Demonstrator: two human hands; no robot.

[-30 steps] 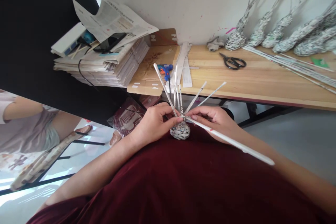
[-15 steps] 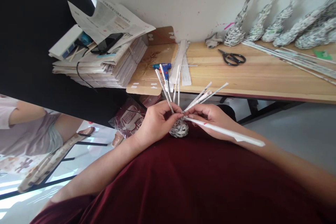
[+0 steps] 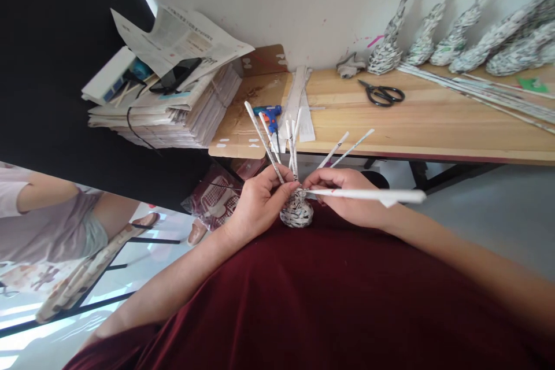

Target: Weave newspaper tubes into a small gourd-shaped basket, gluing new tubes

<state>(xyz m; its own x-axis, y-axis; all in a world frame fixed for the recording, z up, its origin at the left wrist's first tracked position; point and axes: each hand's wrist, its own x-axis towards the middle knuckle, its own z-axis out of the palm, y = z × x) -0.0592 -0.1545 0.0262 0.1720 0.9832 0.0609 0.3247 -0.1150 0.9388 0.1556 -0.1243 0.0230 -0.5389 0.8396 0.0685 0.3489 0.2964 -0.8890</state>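
In front of my dark red shirt sits a small round piece woven from rolled newspaper (image 3: 297,214), with several paper tubes (image 3: 260,130) fanning upward out of its neck. My left hand (image 3: 265,193) is closed on the neck of the weave, thumb and fingers pinching it at the base of the tubes. On the other side my right hand (image 3: 347,193) is closed too, its fingertips pinched around a paper tube at the neck. A long white paper tube (image 3: 373,194) sticks out to the right across that hand. The exact spot where the fingertips meet the paper is partly hidden.
Along the wooden table (image 3: 342,121) lie black scissors (image 3: 381,94), a blue glue gun (image 3: 269,114), and loose paper tubes (image 3: 468,95). Several woven newspaper pieces (image 3: 385,55) lean against the wall. A newspaper stack (image 3: 169,118) stands left; a seated person (image 3: 52,214) is beyond.
The long white tube has swung up from a downward slant to nearly level. My right fingers have shifted slightly at the neck, and the upright tubes have tilted a little.
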